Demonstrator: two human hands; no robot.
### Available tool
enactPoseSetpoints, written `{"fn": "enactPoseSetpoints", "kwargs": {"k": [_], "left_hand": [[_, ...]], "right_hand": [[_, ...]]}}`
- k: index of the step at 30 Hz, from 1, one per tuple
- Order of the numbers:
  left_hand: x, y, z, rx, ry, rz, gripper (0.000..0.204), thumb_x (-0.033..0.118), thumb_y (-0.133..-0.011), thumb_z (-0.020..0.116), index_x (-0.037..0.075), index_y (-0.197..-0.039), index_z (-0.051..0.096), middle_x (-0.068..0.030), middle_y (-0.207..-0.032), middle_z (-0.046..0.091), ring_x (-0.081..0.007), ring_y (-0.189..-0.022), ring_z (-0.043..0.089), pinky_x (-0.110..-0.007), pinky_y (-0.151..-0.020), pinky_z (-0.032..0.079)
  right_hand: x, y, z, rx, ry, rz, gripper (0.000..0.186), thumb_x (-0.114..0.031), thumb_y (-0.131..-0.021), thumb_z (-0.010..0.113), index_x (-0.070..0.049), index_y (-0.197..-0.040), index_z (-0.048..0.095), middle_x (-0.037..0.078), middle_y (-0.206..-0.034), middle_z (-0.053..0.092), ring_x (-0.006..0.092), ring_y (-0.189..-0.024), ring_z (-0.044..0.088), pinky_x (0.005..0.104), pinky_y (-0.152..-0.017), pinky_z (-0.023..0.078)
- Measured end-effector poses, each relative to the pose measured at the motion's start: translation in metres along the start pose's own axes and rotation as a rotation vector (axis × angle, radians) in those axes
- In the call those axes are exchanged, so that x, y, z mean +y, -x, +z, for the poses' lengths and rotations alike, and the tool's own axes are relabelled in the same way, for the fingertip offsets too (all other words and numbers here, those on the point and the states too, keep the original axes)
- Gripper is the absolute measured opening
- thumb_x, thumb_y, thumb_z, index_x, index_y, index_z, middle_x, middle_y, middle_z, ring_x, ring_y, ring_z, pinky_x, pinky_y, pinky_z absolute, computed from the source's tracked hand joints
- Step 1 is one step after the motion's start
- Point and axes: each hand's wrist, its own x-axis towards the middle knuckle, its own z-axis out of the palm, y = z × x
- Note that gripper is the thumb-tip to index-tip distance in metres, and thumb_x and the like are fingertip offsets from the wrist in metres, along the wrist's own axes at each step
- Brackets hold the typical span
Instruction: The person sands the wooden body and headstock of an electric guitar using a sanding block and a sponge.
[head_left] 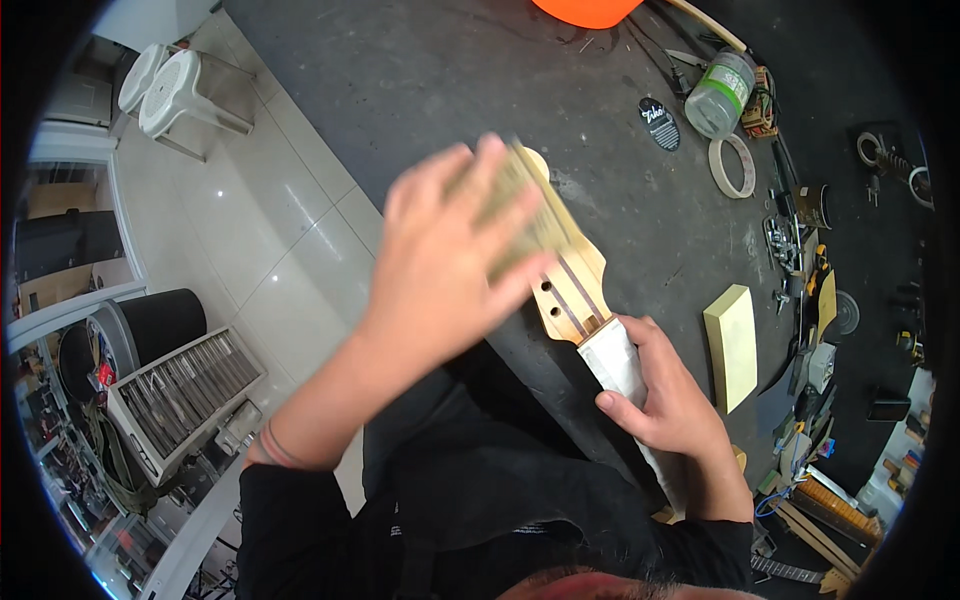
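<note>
One blurred, flat, yellowish pad [546, 230] is held by the left hand [440, 240] against a pale wooden headstock [588, 272] pointing to eleven o'clock. Toward five o'clock, the right hand [672, 392] grips the white-wrapped neck [613, 362].

Left hand [425, 250] reaches forward, palm down, blurred fingers [515, 213] spread; right hand [675, 385] curls, thumb [624, 412] pointing left.

You have on a black cloth top [290, 510] with short, loose sleeves. Soft black cloth [480, 440] covers your front, with tiny white printing [515, 530]. Thin lines [275, 449] cross your left forearm [325, 400]. Your left fingers [435, 180] and right fingers [625, 411] are bare.
</note>
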Motion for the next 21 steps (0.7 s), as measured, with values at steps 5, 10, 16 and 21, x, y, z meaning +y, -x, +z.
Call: {"fn": "enactPoseSetpoints", "kwargs": {"k": [5, 10, 16, 21], "left_hand": [[0.026, -0.008, 0.008, -0.035, 0.061, 0.026, 0.058, 0.044, -0.094, 0.093, 0.012, -0.142, 0.085, -0.021, -0.172, 0.063, -0.0456, -0.149, 0.059, -0.059, -0.122, 0.049], [-0.002, -0.014, 0.002, -0.018, -0.038, -0.048, 0.056, 0.044, -0.094, 0.093, 0.014, -0.14, 0.086, -0.0214, -0.172, 0.063, -0.0457, -0.149, 0.06, -0.06, -0.123, 0.048], [0.016, 0.011, -0.003, -0.022, 0.038, 0.026, 0.06, 0.045, -0.092, 0.094, 0.012, -0.142, 0.084, -0.0222, -0.17, 0.064, -0.0469, -0.15, 0.059, -0.061, -0.123, 0.049], [0.014, -0.017, 0.011, 0.022, -0.02, -0.003, 0.061, 0.044, -0.091, 0.095, 0.01, -0.142, 0.084, -0.0225, -0.17, 0.064, -0.0463, -0.149, 0.059, -0.06, -0.121, 0.049]], "right_hand": [[-0.001, 0.0, -0.001, 0.002, 0.017, 0.007, 0.084, -0.027, -0.099, 0.085, 0.004, -0.166, 0.045, 0.023, -0.144, 0.06, 0.0377, -0.134, 0.061, 0.0465, -0.121, 0.046], [0.002, -0.001, 0.002, 0.002, 0.004, -0.029, 0.085, -0.026, -0.098, 0.085, 0.005, -0.166, 0.044, 0.023, -0.143, 0.059, 0.0374, -0.133, 0.061, 0.046, -0.121, 0.046], [0.001, 0.0, 0.001, 0.042, 0.027, -0.053, 0.085, -0.021, -0.097, 0.086, 0.004, -0.167, 0.046, 0.026, -0.137, 0.064, 0.0429, -0.125, 0.065, 0.0505, -0.114, 0.051], [0.0, 0.0, -0.001, 0.004, 0.024, -0.006, 0.085, -0.026, -0.098, 0.085, 0.004, -0.166, 0.044, 0.023, -0.141, 0.06, 0.038, -0.132, 0.061, 0.0462, -0.12, 0.046]]}}
